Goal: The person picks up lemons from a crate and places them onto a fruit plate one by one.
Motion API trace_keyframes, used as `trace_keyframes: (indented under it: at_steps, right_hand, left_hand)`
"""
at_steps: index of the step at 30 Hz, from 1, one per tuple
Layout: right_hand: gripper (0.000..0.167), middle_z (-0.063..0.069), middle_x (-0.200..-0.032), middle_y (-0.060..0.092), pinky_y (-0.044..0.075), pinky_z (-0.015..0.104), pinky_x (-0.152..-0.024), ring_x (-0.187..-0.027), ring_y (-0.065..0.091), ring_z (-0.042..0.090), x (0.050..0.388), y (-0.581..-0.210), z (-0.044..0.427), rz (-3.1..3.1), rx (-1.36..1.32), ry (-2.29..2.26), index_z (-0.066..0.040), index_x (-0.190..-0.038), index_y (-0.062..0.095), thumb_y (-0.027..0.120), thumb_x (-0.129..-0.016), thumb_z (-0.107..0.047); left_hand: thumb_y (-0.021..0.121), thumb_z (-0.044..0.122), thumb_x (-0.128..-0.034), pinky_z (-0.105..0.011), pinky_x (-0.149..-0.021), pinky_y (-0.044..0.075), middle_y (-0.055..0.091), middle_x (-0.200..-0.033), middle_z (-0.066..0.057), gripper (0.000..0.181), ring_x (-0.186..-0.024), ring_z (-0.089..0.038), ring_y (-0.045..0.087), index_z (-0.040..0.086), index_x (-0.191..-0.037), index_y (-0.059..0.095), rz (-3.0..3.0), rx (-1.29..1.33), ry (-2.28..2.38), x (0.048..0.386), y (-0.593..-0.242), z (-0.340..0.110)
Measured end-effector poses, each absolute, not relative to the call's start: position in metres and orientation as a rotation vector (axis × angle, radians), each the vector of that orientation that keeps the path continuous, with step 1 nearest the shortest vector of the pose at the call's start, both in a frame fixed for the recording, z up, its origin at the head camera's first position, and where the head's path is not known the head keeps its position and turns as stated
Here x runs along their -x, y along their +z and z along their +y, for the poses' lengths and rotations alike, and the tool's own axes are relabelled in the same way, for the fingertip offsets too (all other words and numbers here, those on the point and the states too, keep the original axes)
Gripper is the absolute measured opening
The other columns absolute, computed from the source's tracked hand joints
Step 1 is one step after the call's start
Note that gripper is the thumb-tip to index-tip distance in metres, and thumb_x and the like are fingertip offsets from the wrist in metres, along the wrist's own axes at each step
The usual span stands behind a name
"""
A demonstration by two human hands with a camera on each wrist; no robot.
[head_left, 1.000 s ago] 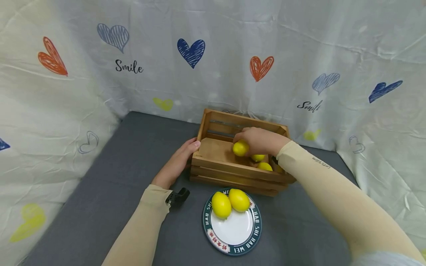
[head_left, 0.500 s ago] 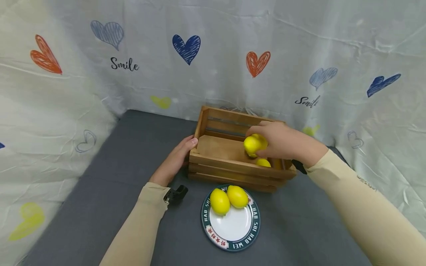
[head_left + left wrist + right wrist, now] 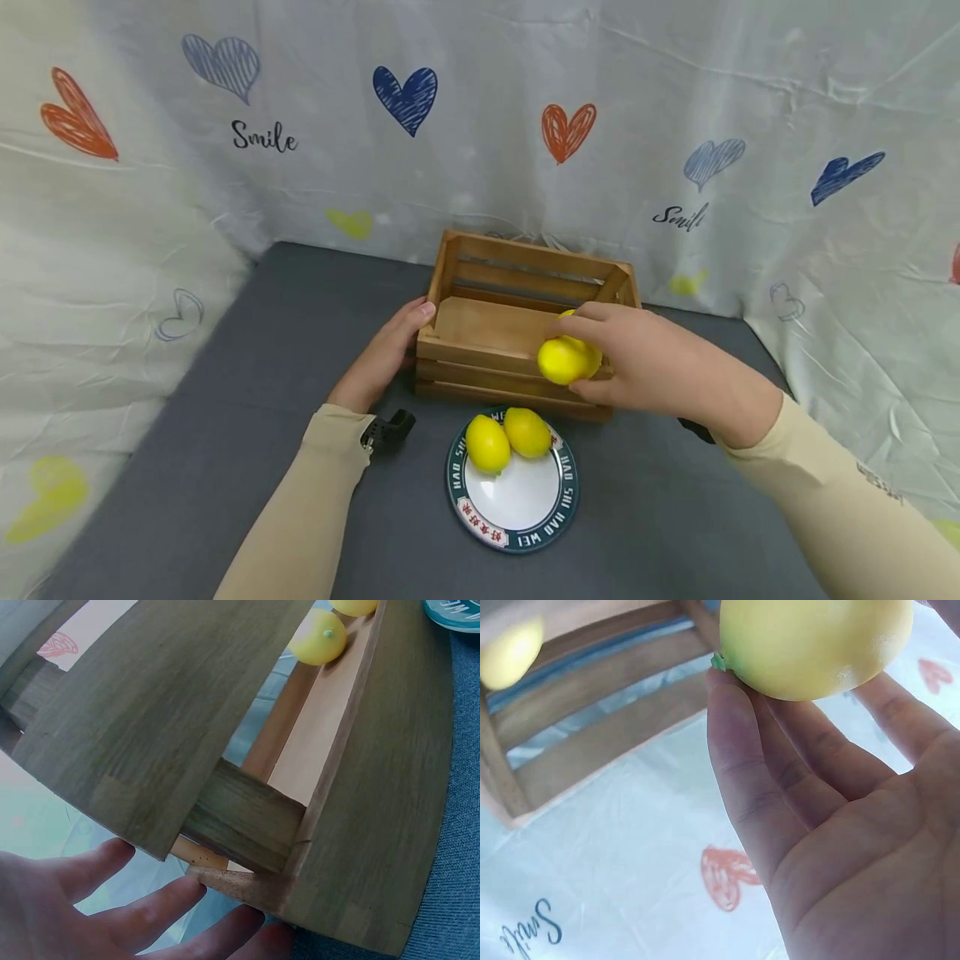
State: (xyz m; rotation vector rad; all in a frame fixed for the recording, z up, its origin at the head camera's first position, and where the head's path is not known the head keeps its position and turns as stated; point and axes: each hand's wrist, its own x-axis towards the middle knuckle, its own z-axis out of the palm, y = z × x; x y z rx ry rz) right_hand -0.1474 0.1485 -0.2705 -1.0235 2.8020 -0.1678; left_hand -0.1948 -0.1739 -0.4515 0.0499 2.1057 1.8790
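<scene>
My right hand grips a yellow lemon above the front edge of the wooden crate; the right wrist view shows the fingers curved along the lemon. My left hand rests against the crate's left end, and in the left wrist view its fingertips touch the slats. Another bit of yellow shows behind the right hand, inside the crate. Two lemons lie side by side on the upper part of a round plate with a green rim, in front of the crate.
A dark grey cloth covers the table. Behind the crate hangs a pale curtain printed with hearts and words. In the left wrist view, lemons show between the crate's slats.
My right hand has taken hold of a lemon and brought it up and toward the crate's front edge. My left hand stays at the crate's left end. The head view has shifted slightly.
</scene>
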Motion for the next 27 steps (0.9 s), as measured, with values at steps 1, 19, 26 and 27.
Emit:
trace_keyframes:
  at_steps: [1, 19, 26, 27]
  right_hand:
    - [0.057, -0.002, -0.126, 0.070, 0.059, 0.036, -0.084, -0.094, 0.063, 0.016, 0.143, -0.272, 0.148, 2.801, 1.042, -0.168, -0.026, -0.139, 0.069, 0.092, -0.087, -0.024]
    - [0.054, -0.006, -0.122, 0.070, 0.059, 0.030, -0.082, -0.096, 0.062, 0.006, 0.072, -0.373, 0.130, 2.679, 1.080, -0.273, -0.024, -0.137, 0.071, 0.089, -0.088, -0.037]
    - [0.050, -0.007, -0.115, 0.070, 0.055, 0.027, -0.076, -0.086, 0.058, 0.005, 0.058, -0.397, 0.124, 2.666, 1.079, -0.296, -0.025, -0.134, 0.072, 0.088, -0.089, -0.039]
    - [0.049, -0.006, -0.115, 0.070, 0.055, 0.026, -0.075, -0.085, 0.057, 0.005, 0.056, -0.399, 0.123, 2.664, 1.083, -0.295, -0.025, -0.134, 0.072, 0.088, -0.089, -0.039]
  left_hand:
    - [0.045, 0.075, -0.1030, -0.073, -0.126, 0.029, 0.023, -0.180, -0.005, 0.087, -0.160, -0.041, 0.032, 0.031, -0.174, 0.022, 2.106, -0.051, 1.879, 0.195, -0.452, -0.174]
    - [0.044, 0.076, -0.1032, -0.072, -0.126, 0.029, 0.023, -0.180, -0.005, 0.086, -0.160, -0.043, 0.031, 0.032, -0.174, 0.021, 2.116, -0.056, 1.876, 0.194, -0.452, -0.175]
    - [0.045, 0.076, -0.1027, -0.073, -0.126, 0.028, 0.022, -0.180, -0.004, 0.088, -0.161, -0.042, 0.030, 0.031, -0.174, 0.021, 2.110, -0.053, 1.877, 0.195, -0.454, -0.175]
    - [0.045, 0.077, -0.1027, -0.073, -0.127, 0.028, 0.021, -0.180, -0.004, 0.088, -0.161, -0.041, 0.030, 0.031, -0.174, 0.021, 2.111, -0.054, 1.877, 0.195, -0.454, -0.175]
